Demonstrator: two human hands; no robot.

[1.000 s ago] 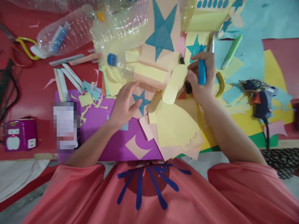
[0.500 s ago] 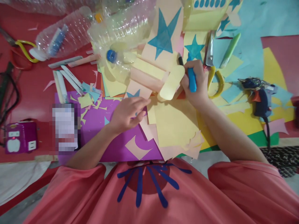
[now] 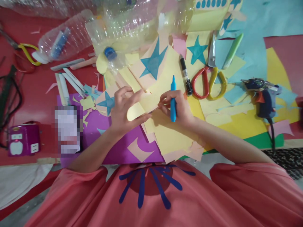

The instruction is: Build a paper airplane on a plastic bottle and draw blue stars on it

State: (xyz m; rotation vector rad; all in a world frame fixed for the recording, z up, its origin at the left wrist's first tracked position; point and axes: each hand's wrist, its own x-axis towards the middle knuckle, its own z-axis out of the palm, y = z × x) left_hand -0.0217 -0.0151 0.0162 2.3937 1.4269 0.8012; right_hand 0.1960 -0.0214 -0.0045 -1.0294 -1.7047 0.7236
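My left hand (image 3: 120, 110) is closed around a pale yellow paper piece with a rounded end (image 3: 135, 113), its thumb below and fingers above. In my right hand (image 3: 183, 108) a blue marker (image 3: 173, 102) stands nearly upright, its capped-looking tip pointing away from me. The right fingertips meet at the right edge of the yellow paper piece; whether they pinch it is hard to see. Beneath both hands lies a larger yellow sheet (image 3: 175, 132). Just beyond them is pale paper with a blue star (image 3: 154, 61).
Right of my hands lie a black marker (image 3: 185, 74), scissors with red and yellow handles (image 3: 200, 83), a green cutter (image 3: 233, 52) and a glue gun (image 3: 266, 102). Plastic bottles (image 3: 68, 34) fill the back. At left are a phone (image 3: 67, 129), a purple box (image 3: 23, 138) and white sticks (image 3: 73, 82).
My right hand has come left and nearer with the blue marker, away from the scissors. My left hand has taken hold of the rounded yellow paper. The blue-star paper has shifted left and nearer.
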